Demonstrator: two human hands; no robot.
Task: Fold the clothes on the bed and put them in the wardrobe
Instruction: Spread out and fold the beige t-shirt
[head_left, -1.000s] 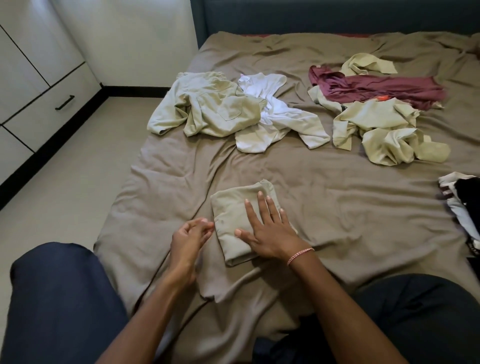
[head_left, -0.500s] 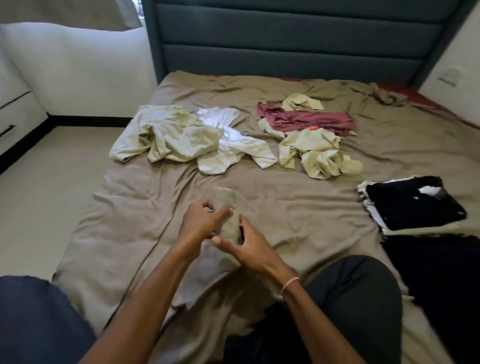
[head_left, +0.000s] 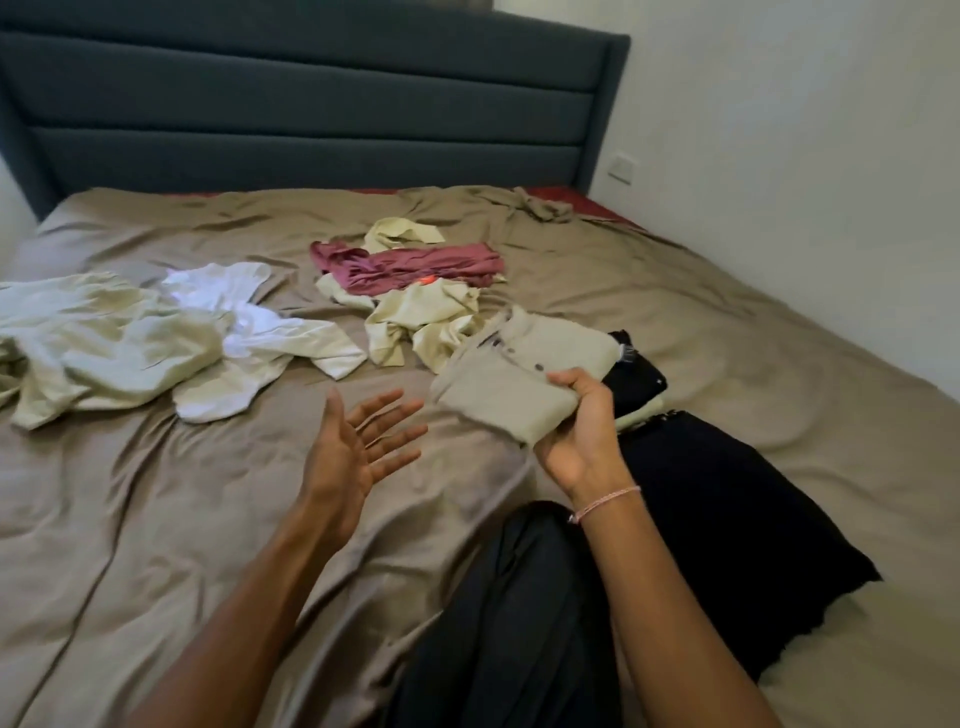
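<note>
1. Folded beige shirt (head_left: 519, 379): soft, buttoned rectangle, held just left of the black folded stack (head_left: 641, 376).
2. Its button row runs diagonally away from the right hand (head_left: 576, 431), which clamps one corner.
3. Left hand (head_left: 358, 441) splayed, empty.

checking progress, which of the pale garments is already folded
The pale green buttoned shirt gripped in the right hand: it is a neat rectangle, while the other pale garments lie crumpled on the brown bedsheet.

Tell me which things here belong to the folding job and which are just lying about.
Job: folded beige buttoned shirt in right hand; crumpled pale-green shirt; white garment; maroon garment; folded black pile.
Lying about: padded blue-grey headboard; white wall socket.
</note>
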